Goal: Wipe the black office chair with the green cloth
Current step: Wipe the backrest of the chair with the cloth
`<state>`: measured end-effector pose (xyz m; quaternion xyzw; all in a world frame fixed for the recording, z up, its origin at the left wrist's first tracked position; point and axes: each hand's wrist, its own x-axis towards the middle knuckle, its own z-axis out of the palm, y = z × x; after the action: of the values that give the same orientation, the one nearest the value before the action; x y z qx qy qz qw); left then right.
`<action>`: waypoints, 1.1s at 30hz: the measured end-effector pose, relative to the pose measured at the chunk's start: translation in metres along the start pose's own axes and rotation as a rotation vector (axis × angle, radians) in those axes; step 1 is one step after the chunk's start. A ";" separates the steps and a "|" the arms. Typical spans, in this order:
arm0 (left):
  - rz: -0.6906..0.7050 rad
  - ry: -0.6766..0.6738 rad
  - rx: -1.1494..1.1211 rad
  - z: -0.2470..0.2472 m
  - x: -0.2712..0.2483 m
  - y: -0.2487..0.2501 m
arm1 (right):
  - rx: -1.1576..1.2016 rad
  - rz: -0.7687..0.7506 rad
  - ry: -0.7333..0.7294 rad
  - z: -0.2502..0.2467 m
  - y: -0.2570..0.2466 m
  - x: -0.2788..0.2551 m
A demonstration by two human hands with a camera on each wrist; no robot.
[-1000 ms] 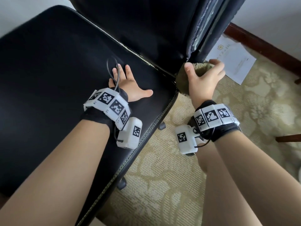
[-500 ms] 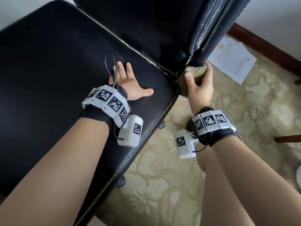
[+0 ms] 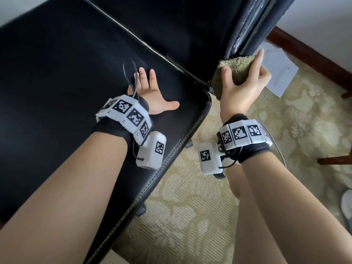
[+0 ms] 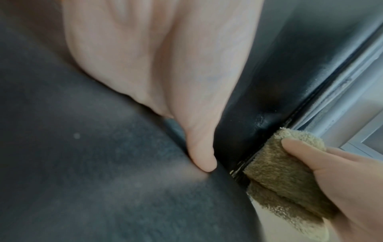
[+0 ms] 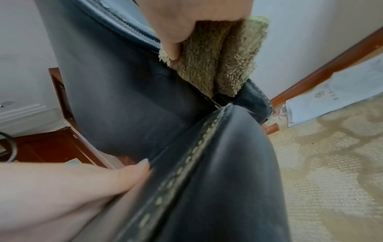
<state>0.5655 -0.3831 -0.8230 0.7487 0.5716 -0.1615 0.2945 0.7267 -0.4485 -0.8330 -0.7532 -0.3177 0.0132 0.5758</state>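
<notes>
Right hand (image 3: 241, 86) gripping folded fluffy green cloth (image 3: 236, 68), pressing against backrest edge of black office chair (image 3: 76, 73); left hand (image 3: 152, 94) lying flat, fingers spread, on smooth stitched leather seat; patterned beige carpet (image 3: 190, 216) lying underneath.

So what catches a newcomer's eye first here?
The right hand grips a folded green cloth against the lower side edge of the black office chair's backrest. The left hand lies flat on the seat, fingers spread.
</notes>
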 end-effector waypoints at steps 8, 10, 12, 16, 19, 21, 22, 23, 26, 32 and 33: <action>-0.003 -0.012 0.009 0.000 0.004 -0.002 | -0.048 0.005 0.005 0.011 0.010 0.004; 0.000 -0.006 0.009 0.001 0.005 -0.004 | -0.082 0.026 -0.042 0.011 0.016 0.003; -0.003 0.001 0.012 0.001 0.006 -0.004 | -0.135 0.102 -0.118 0.010 0.022 0.002; -0.007 0.003 0.024 0.001 0.006 -0.003 | -0.213 0.334 -0.229 -0.004 0.035 -0.004; -0.006 0.002 0.032 0.001 0.005 -0.003 | -0.112 0.332 -0.141 -0.017 0.026 -0.003; -0.004 -0.003 0.030 0.002 0.004 -0.003 | -0.027 0.319 -0.106 -0.017 0.012 0.002; -0.002 -0.004 0.029 0.002 0.004 -0.003 | 0.003 0.321 -0.103 -0.013 0.005 0.006; -0.002 -0.003 0.027 0.001 0.003 -0.004 | 0.023 0.324 -0.101 -0.007 -0.001 0.008; 0.002 0.001 0.019 0.001 0.001 -0.004 | 0.060 0.341 -0.053 0.007 -0.008 0.010; 0.016 0.007 0.033 0.001 0.001 -0.006 | 0.097 0.401 -0.007 0.018 -0.006 0.009; 0.021 0.003 0.032 0.001 0.001 -0.007 | 0.090 0.409 -0.012 0.018 -0.005 0.009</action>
<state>0.5592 -0.3817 -0.8265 0.7595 0.5616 -0.1663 0.2831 0.7247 -0.4275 -0.8320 -0.7753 -0.1608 0.1484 0.5926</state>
